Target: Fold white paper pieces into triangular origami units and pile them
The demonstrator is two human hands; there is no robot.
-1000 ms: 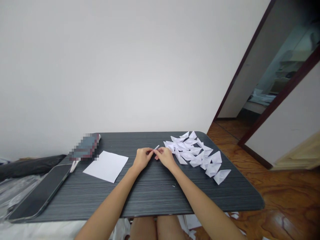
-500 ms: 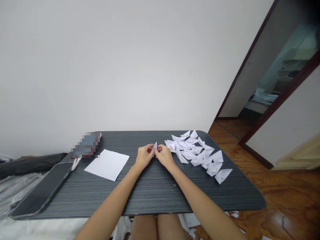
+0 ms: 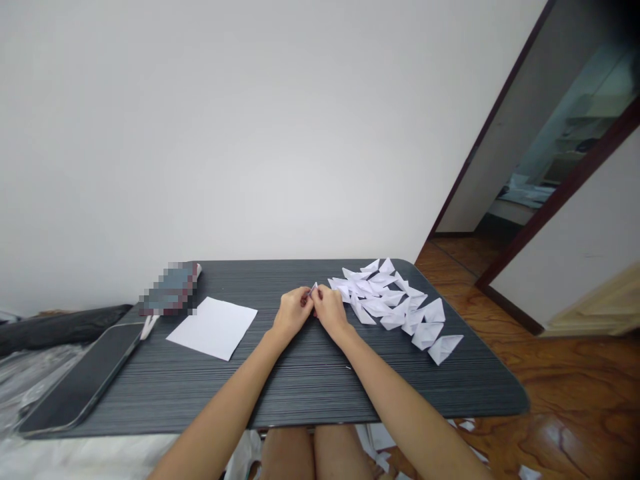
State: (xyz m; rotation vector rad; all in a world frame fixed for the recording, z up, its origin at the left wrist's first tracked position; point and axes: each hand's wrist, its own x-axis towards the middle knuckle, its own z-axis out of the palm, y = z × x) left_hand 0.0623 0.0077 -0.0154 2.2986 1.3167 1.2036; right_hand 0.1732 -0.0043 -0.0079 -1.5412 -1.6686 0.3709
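Observation:
Between my two hands, over the middle of the dark table, is a small folded piece of white paper (image 3: 313, 289); only its tip shows, the rest is hidden by my fingers. My left hand (image 3: 293, 309) pinches it from the left. From the right, my right hand (image 3: 327, 308) has its fingers closed on the same paper, nearly touching the left hand. Just right of my hands lies a group of several folded paper boats (image 3: 380, 293). A flat white sheet of paper (image 3: 215, 328) rests to the left of my hands.
The dark wood-grain table (image 3: 300, 393) stands against a white wall. On its left are a phone or tablet (image 3: 83, 380) at the edge, a white cable (image 3: 149, 327) and a blurred-out object (image 3: 173, 288). Paper scraps (image 3: 383, 460) lie on the floor below.
My fingers have closed further over the folded paper, so less of it shows and its tip leans more to the right. The boats and the flat sheet stay put.

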